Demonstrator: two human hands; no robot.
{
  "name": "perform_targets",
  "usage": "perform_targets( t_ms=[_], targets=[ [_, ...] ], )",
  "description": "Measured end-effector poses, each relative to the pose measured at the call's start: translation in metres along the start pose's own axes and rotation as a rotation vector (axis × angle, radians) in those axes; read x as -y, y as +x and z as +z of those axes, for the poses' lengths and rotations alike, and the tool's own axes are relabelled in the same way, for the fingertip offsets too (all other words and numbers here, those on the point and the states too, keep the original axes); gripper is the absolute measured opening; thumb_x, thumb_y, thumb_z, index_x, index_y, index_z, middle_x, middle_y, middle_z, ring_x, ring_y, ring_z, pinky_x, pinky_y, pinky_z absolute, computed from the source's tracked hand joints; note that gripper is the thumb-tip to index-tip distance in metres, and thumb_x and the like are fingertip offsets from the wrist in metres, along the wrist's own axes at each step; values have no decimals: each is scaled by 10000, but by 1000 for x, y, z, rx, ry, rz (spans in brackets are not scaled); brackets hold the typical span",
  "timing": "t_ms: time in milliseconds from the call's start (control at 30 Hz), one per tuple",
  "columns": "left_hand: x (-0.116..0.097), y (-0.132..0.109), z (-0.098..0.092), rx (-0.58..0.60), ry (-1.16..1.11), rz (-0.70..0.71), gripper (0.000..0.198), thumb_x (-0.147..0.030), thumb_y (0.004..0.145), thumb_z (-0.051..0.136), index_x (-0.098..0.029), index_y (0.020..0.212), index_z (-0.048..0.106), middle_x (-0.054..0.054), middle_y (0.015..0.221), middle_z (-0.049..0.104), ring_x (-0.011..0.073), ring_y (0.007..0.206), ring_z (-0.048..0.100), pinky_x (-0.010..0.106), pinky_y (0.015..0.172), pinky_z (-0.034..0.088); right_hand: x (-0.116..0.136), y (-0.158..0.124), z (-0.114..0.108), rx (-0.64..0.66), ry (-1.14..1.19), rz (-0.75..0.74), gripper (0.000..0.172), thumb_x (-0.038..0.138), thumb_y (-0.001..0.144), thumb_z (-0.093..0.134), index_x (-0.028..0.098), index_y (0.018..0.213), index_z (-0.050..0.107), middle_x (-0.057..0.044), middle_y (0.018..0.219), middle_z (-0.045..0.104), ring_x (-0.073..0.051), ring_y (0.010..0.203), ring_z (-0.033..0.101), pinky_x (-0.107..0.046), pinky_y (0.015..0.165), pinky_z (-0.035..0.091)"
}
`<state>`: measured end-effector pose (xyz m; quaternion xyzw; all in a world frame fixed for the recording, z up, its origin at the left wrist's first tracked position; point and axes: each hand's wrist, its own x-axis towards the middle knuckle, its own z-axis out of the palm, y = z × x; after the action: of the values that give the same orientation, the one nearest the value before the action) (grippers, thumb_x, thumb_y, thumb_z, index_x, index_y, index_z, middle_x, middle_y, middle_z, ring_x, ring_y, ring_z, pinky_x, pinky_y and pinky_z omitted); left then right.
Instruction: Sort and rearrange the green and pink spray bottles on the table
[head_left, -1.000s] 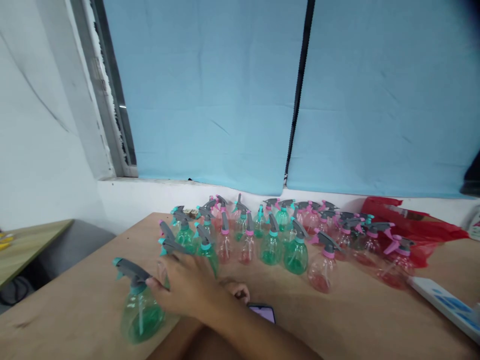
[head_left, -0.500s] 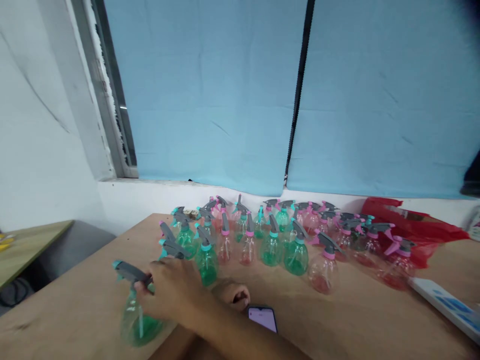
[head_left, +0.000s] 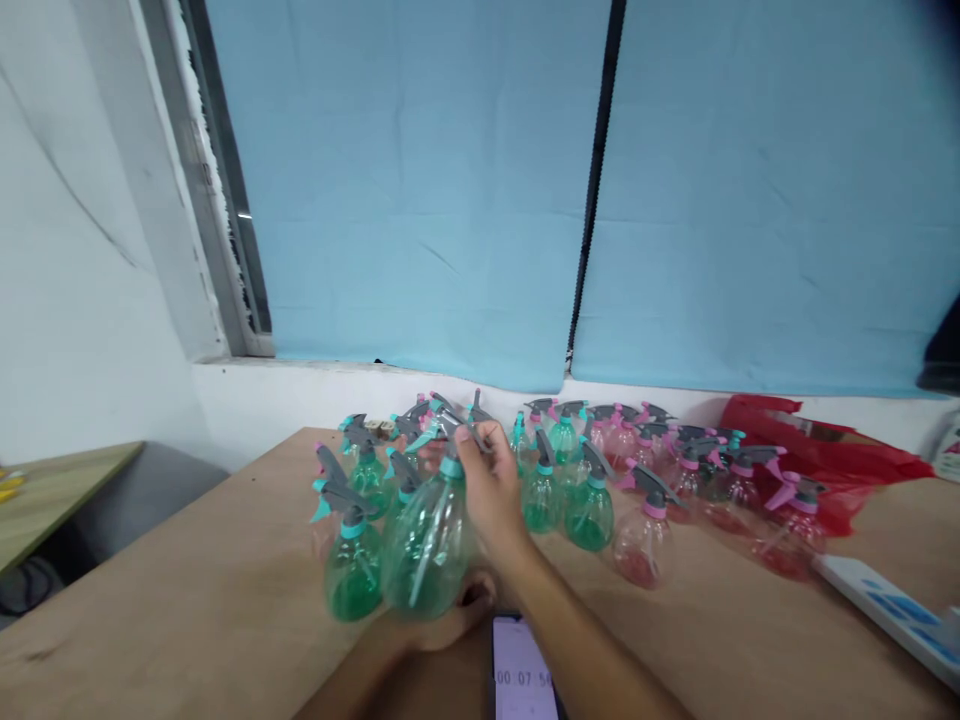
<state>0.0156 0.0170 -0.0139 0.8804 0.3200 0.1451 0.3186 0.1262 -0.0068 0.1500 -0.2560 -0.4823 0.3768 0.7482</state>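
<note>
My right hand (head_left: 489, 480) grips the grey trigger head of a clear green spray bottle (head_left: 424, 545) with a turquoise collar, thumb and fingers closed around the sprayer. The bottle is held up in front of the others, slightly tilted. Low down, my left hand (head_left: 454, 618) rests with its fingers curled near the bottle's base; nothing shows in them, and the bottle hides part of this hand. Just left of the held bottle stands another green spray bottle (head_left: 355, 570). Past my right wrist are two more green ones (head_left: 589, 515) and a pink spray bottle (head_left: 643, 545).
Several pink and green spray bottles stand in rows toward the wall. A phone (head_left: 523, 665) showing a timer lies at the front of the wooden table (head_left: 165, 590). To the right are a red plastic bag (head_left: 847, 465) and a white flat box (head_left: 892, 615).
My right hand has moved rightward from the left side of the table, carrying the green spray bottle, which is now raised before the group. My left hand stays low near the phone.
</note>
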Motion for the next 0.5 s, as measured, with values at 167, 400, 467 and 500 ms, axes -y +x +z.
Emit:
perform_targets(
  t_ms=[167,400,467,500],
  targets=[
    [-12,-5,-8,-70,152,-11,272,-402,1041,482,-227,1001,687,12,999,707,208,937,611,292,881,469,-14,18,-45,3,-76,100,429,627,884,620,281,873,367,80,669,528,-164,559,619,-262,525,461],
    [-27,-3,-16,-1,193,-32,240,-331,1003,499,-214,905,685,-19,771,629,151,704,544,230,625,366,-45,16,-96,65,-177,63,368,359,782,755,241,1086,585,0,857,696,-158,585,618,-308,621,525],
    [-27,-3,-16,-6,170,-24,195,-301,991,516,-222,957,691,-18,809,648,151,730,554,224,644,372,-55,16,-107,110,-269,89,244,316,767,722,219,986,674,-11,782,696,-168,592,600,-308,606,510],
    [-27,-3,-15,-9,166,-23,187,-294,989,519,-222,962,690,-18,814,651,150,728,553,223,650,373,-59,16,-112,133,-302,108,195,291,755,697,219,937,700,-2,716,680,-173,587,591,-305,596,500]
  ],
)
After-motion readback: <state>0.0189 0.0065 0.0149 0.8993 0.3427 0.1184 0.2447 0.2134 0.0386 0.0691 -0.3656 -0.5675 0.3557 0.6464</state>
